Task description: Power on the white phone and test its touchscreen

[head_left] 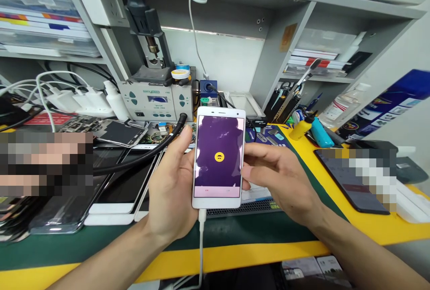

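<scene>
A white smartphone (pixel 220 164) stands nearly upright, facing me, over the workbench. Its lit screen is dark purple with a round yellow icon in the middle and a pale strip along the bottom. My left hand (pixel 173 182) is closed around the phone's left edge, its thumb pointing up along the side. At the right edge, the thumb and fingers of my right hand (pixel 275 176) pinch the phone's side; some of those fingertips are hidden behind it. A white charging cable (pixel 202 227) is plugged into the bottom of the phone and hangs down over the bench edge.
A hot-air soldering station (pixel 156 100) stands behind, its black hose (pixel 144 160) crossing several phones at left. White chargers (pixel 80 100) sit at back left. A yellow bottle (pixel 301 127), tool holder (pixel 284 104) and dark phone (pixel 349 187) are at right.
</scene>
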### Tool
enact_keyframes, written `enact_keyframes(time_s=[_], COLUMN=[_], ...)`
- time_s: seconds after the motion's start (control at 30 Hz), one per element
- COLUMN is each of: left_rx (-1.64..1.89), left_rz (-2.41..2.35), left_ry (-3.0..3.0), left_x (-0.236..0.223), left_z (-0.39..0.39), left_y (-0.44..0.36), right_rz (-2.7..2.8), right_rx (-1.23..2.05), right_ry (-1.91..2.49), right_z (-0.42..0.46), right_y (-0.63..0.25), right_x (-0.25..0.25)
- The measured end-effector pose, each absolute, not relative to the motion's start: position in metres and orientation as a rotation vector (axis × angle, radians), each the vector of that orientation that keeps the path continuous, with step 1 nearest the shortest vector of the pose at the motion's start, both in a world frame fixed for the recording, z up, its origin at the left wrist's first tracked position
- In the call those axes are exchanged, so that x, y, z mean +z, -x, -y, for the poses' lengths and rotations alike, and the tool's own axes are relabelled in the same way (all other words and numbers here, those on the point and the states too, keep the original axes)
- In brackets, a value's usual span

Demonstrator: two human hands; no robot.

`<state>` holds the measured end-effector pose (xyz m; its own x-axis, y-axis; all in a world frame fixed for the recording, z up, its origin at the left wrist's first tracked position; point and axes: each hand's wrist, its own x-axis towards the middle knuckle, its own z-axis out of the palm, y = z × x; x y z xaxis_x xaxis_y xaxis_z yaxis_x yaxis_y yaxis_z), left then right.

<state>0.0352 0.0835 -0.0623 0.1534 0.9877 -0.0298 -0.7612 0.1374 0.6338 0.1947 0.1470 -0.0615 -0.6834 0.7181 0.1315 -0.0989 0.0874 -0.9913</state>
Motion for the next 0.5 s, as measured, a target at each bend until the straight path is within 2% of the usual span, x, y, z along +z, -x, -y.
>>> enact_keyframes(time_s=[0.5], left_rx=[1.379], left_rz=[-0.552], left_ry=[-0.493], left_x=[-0.0584], left_z=[-0.0823], left_y=[-0.0358], right_rz=[1.784], right_rx=[1.602], right_ry=[0.638], right_z=[-0.1466], right_y=[-0.1956], right_x=[-0.0605])
